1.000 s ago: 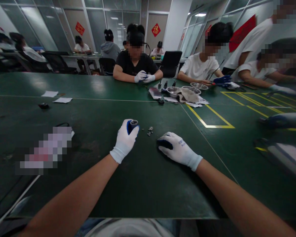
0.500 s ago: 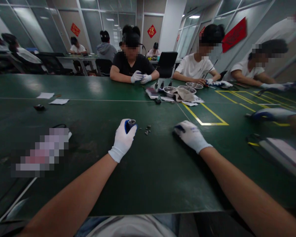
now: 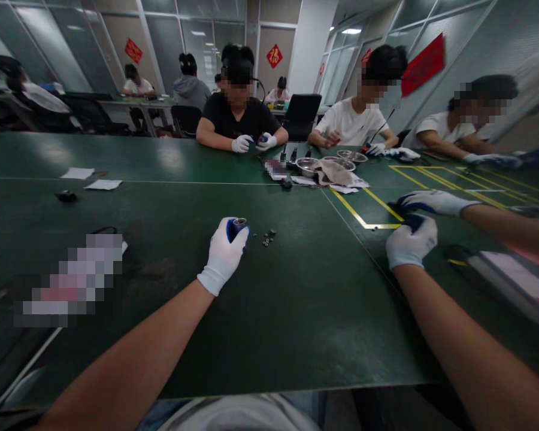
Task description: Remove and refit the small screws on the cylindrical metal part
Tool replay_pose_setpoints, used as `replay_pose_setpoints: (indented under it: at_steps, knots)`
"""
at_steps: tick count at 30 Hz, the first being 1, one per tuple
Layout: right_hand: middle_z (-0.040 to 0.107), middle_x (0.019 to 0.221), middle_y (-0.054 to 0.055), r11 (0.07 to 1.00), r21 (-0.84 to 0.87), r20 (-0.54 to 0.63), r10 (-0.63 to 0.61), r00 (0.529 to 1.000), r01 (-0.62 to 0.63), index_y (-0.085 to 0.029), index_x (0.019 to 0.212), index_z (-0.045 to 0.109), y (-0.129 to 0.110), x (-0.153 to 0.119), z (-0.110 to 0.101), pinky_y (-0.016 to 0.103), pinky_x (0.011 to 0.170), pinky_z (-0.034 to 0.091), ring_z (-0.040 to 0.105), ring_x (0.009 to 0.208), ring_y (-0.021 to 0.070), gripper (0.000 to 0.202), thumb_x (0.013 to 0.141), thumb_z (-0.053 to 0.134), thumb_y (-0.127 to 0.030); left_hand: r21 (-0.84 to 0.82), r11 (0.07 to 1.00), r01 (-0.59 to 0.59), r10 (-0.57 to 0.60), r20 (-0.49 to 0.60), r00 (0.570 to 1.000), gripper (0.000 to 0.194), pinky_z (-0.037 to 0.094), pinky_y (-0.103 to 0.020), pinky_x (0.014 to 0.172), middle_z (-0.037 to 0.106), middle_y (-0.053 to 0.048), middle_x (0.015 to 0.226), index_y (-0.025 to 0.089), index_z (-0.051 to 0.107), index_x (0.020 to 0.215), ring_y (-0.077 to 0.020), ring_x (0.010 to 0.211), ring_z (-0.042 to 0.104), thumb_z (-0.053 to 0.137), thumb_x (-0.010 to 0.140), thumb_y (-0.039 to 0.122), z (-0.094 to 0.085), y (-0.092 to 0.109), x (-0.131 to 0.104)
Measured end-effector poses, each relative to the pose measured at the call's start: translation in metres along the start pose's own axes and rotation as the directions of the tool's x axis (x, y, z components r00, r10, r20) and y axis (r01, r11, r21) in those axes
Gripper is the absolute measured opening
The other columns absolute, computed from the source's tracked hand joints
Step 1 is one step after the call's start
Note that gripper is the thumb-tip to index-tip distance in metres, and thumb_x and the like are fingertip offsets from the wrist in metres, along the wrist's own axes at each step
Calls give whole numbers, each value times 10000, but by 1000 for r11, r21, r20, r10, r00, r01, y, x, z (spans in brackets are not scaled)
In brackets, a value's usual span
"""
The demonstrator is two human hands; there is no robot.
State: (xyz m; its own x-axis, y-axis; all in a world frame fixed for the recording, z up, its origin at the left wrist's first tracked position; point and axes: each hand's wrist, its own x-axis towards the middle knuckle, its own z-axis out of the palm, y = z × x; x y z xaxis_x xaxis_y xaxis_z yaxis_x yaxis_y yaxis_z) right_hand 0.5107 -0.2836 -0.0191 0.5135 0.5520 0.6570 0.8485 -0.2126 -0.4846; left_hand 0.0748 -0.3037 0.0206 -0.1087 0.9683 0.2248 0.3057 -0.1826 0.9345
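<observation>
Across the near side, a green counter (image 3: 269,323) is spread, and on its right part a rectangle is marked out in yellow tape (image 3: 383,226). By the near right corner of that tape, a co-worker's gloved hand (image 3: 432,203) is extended from the right. On the wearer's side of it the right grip (image 3: 412,239) is placed, so close that contact can be neither confirmed nor ruled out. Its fingers are mostly hidden, so whether it is open, closed or holding something cannot be told. Well apart to the left, the left grip (image 3: 224,245) is closed around a small tube (image 3: 239,222). The tube is held upright, its long axis near vertical, with the round metal rim turned up. Just to its right, loose metal pieces (image 3: 266,240), some ring-like, are scattered on the counter between the two grips. The left grip is set much nearer to them but is occupied; from the right grip, they are found far off to the left. Beside the tape, a tiny dark bit (image 3: 374,228) is seen; what it is cannot be told.
</observation>
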Motion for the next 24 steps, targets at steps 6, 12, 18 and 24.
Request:
replay_pose_setpoints:
  at_steps: [6, 12, 18, 24]
  knots:
    - [682, 1220, 183, 874, 273, 398, -484, 779, 403, -173, 1249, 713, -108, -60, 23, 508, 1045, 532, 644, 1145, 352, 368, 923, 611, -312, -3, 1000, -10, 10, 3, 1000, 202, 610, -395, 804, 723, -59, 903, 209, 651, 1022, -263, 889, 720, 683, 867, 335, 1, 1, 1]
    - [681, 1266, 144, 792, 461, 521, -607, 600, 400, -241, 1350, 712, -185, -89, 54, 481, 1035, 536, 638, 1140, 310, 394, 973, 637, -323, 17, 999, -27, 27, -19, 999, 180, 600, -414, 866, 712, -42, 877, 213, 641, 990, -254, 875, 714, 683, 862, 331, -1, -2, 1]
    - [746, 1089, 82, 804, 491, 579, -589, 564, 335, -246, 1096, 782, -188, -84, 59, 427, 961, 562, 681, 1009, 247, 189, 920, 712, -241, 5, 1000, -5, 5, 9, 1000, 183, 596, -416, 860, 715, -52, 896, 199, 648, 1002, -254, 872, 715, 679, 872, 324, -1, 0, 0]
    - [756, 1075, 61, 782, 582, 586, -593, 552, 222, -255, 1284, 741, -191, -88, 52, 376, 935, 583, 720, 984, 211, 358, 952, 635, -172, 15, 1000, -4, 4, 15, 1000, 191, 589, -428, 907, 719, -52, 916, 199, 652, 1015, -257, 918, 716, 691, 866, 313, -1, 1, 1]
